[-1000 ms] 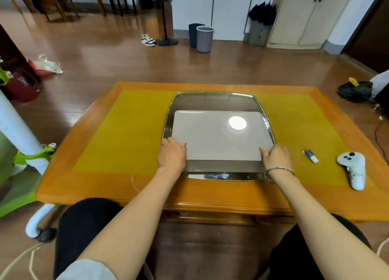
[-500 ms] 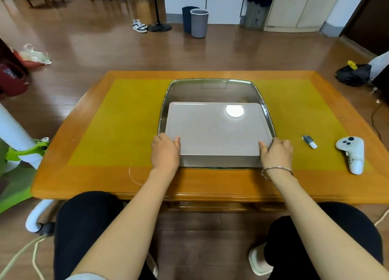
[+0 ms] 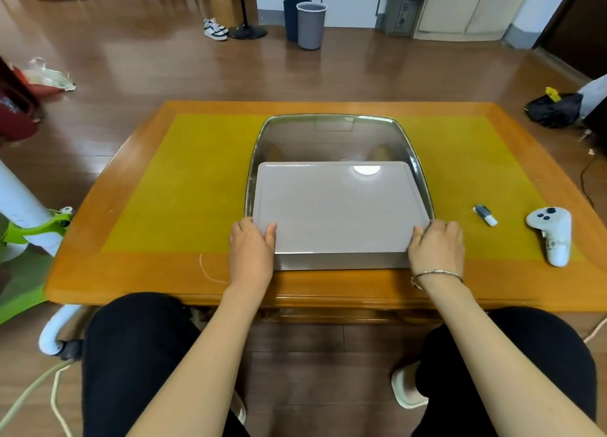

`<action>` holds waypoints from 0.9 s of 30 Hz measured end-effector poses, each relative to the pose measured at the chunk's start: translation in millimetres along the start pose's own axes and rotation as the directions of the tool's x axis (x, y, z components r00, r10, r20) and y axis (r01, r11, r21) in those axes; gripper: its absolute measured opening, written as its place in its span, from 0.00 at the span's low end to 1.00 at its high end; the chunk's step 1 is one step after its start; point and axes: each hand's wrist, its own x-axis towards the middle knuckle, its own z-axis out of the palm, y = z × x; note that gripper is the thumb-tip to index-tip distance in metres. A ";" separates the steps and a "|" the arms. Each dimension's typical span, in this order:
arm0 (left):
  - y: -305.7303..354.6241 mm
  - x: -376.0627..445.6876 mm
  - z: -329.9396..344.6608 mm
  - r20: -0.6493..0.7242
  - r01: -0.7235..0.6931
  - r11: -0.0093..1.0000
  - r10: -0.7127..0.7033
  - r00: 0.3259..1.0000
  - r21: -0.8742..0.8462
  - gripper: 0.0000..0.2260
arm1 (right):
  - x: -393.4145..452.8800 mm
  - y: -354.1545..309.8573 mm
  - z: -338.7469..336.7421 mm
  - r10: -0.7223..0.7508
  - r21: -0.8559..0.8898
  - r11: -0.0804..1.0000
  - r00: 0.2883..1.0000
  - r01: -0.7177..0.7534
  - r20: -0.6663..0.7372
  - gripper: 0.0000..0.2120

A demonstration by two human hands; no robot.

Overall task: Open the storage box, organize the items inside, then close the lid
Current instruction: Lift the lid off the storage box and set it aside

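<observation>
At the middle of the counter [image 3: 138,272], toward its near edge, sits the storage box [image 3: 331,141], a clear-walled bin with a shiny rim, and its flat grey lid [image 3: 338,206] lies over the half of it nearest us. The far half, toward twelve o'clock, shows as open, see-through wall; what lies inside we cannot make out through the glare.

Our left hand [image 3: 251,251] holds the lid's near corner at about seven o'clock, thumb on top and fingers wrapped over the side edge. Our right hand [image 3: 437,248] does the same at the five o'clock corner, thumb on the top face, fingers curled round the edge. So each grip is clamped on the lid, one at either near corner.

We judge that we are handling the lid, but whether it is coming off or going back on the frame alone does not tell us. Either way, the next move calls for both hands to travel together and keep the lid level, so it neither skews nor catches on the rim.

Off at three o'clock, well apart from the box, lie a small grey-and-white stick [image 3: 485,215] and a white controller [image 3: 551,236]; neither is in our way.
</observation>
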 end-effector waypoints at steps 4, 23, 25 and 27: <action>2.8 0.0 -1.2 -0.019 0.014 1.000 -0.013 1.000 0.028 0.20 | -9.1 2.8 2.2 0.013 0.050 0.999 0.999 -0.011 -0.042 0.15; 7.3 -7.3 -2.0 -0.085 0.021 0.999 -0.018 0.996 0.035 0.19 | -4.1 -0.9 -7.7 0.014 0.073 0.997 0.998 -0.019 0.059 0.14; 7.5 -7.3 -1.6 -0.083 0.026 0.999 -0.023 0.996 0.037 0.20 | -6.2 -0.2 -6.6 0.017 0.068 0.997 0.999 -0.020 0.048 0.14; 8.2 -7.0 -1.4 -0.085 0.032 0.999 -0.028 0.996 0.039 0.20 | -9.2 1.2 -5.0 0.021 0.067 0.997 0.999 -0.023 0.036 0.14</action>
